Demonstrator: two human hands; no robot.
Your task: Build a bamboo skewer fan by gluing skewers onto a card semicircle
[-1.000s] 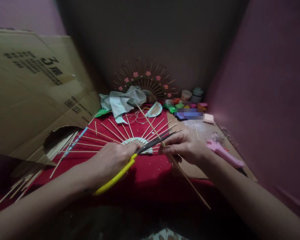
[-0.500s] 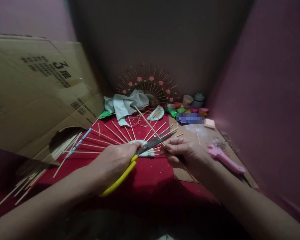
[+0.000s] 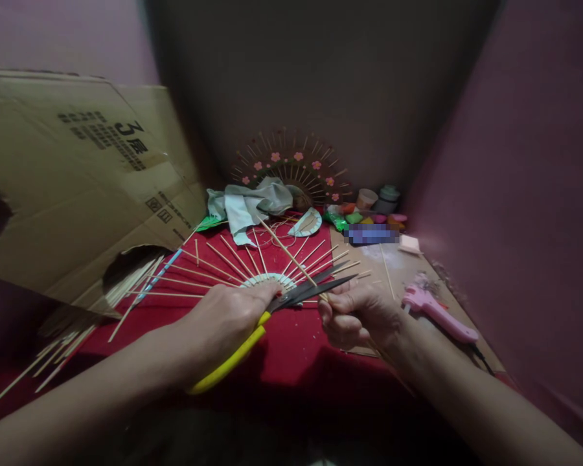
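My left hand (image 3: 236, 310) is closed round the yellow-handled scissors (image 3: 230, 359), whose dark blades are parted and point right. A thin wooden stick (image 3: 289, 254) slants between the blades, its near end pinched in my right hand (image 3: 359, 310). Behind and below the blades lies a half-round fan frame (image 3: 267, 279) with a pale base and several sticks spread outward from it. My left thumb is in front of that pale base; whether it touches it I cannot tell.
A cardboard box (image 3: 87, 194) with a hole stands left, near loose sticks (image 3: 68, 349). At the back are a flowered fan (image 3: 296, 158), pale cloth (image 3: 243, 207) and a half-round piece (image 3: 306, 223). A pink glue gun (image 3: 437, 314) lies on cardboard at right.
The scissor blades have opened wider around the stick. My right hand has shifted slightly right and down with the stick, and the whole view has moved a little.
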